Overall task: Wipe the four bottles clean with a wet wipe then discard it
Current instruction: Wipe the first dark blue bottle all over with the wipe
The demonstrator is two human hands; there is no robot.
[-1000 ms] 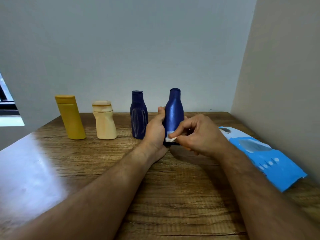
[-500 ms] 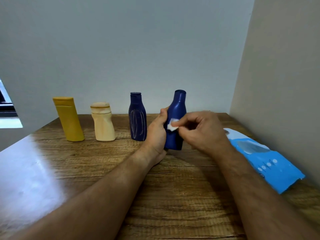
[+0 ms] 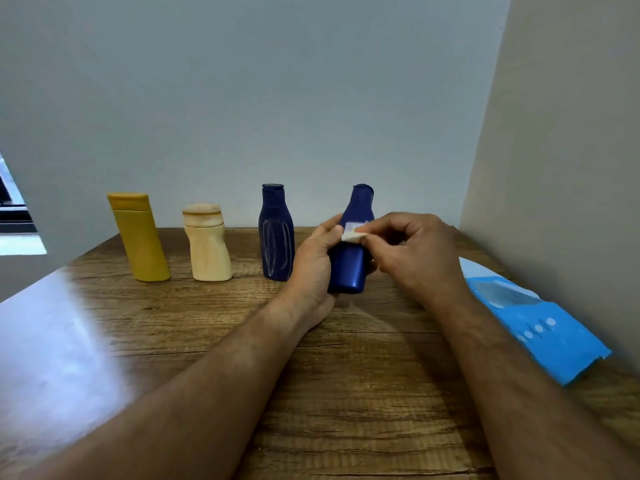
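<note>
My left hand (image 3: 311, 268) grips a blue bottle (image 3: 349, 268) around its lower body, tilted a little to the right and raised just above the wooden table (image 3: 346, 393). My right hand (image 3: 412, 251) pinches a small folded white wet wipe (image 3: 353, 232) and presses it on the bottle's shoulder. Three bottles stand in a row to the left: a dark navy one with pale streaks (image 3: 276, 233), a cream one (image 3: 207, 242), and a leaning yellow one (image 3: 138, 237).
A light blue wet wipe pack (image 3: 540, 323) lies flat at the table's right side, against the beige side wall (image 3: 571, 168). A grey wall rises behind the bottles. The table's left part shows bright glare.
The wipe has travelled up the blue bottle from near its base to its shoulder. The bottle has tipped slightly to the right in my left hand.
</note>
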